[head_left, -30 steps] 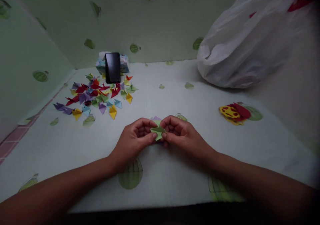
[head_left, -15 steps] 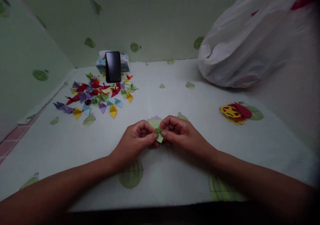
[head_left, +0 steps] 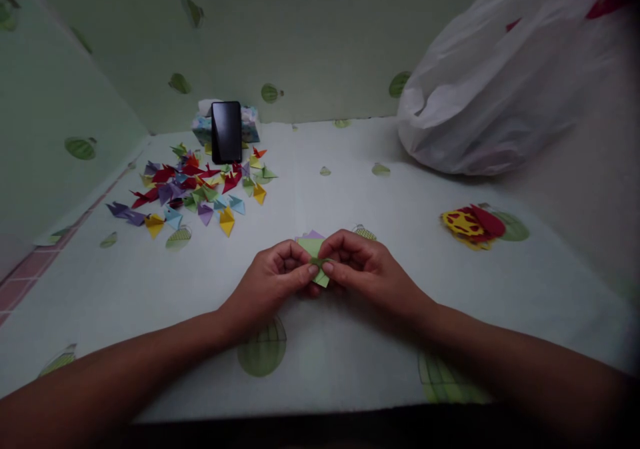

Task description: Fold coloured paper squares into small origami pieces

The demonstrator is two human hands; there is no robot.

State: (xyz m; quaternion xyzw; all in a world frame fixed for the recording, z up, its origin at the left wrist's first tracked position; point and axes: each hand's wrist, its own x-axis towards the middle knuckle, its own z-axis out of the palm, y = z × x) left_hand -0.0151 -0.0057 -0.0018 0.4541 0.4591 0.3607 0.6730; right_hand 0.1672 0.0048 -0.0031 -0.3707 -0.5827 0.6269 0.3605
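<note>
Between my two hands is a small folded green origami paper (head_left: pixel 323 278). My left hand (head_left: pixel 283 270) pinches its left side between thumb and fingers. From the other side, my right hand (head_left: pixel 357 260) pinches it too, the thumbs nearly meeting on the paper. Part of the piece is hidden by the fingers. Just beyond and beneath the hands lie sheets of green and purple paper (head_left: pixel 311 242) on the table, partly covered by my fingers.
At the far left spreads a pile of folded paper birds (head_left: pixel 193 186) in several colours. A black phone (head_left: pixel 227 132) leans on a tissue box (head_left: pixel 251 126). To the right are red and yellow cut-out shapes (head_left: pixel 465 226) and a large white plastic bag (head_left: pixel 480 116).
The green piece has been folded narrower and its lower end has turned toward the right. My thumbs have drawn closer together, and more of the paper sheets beyond shows.
</note>
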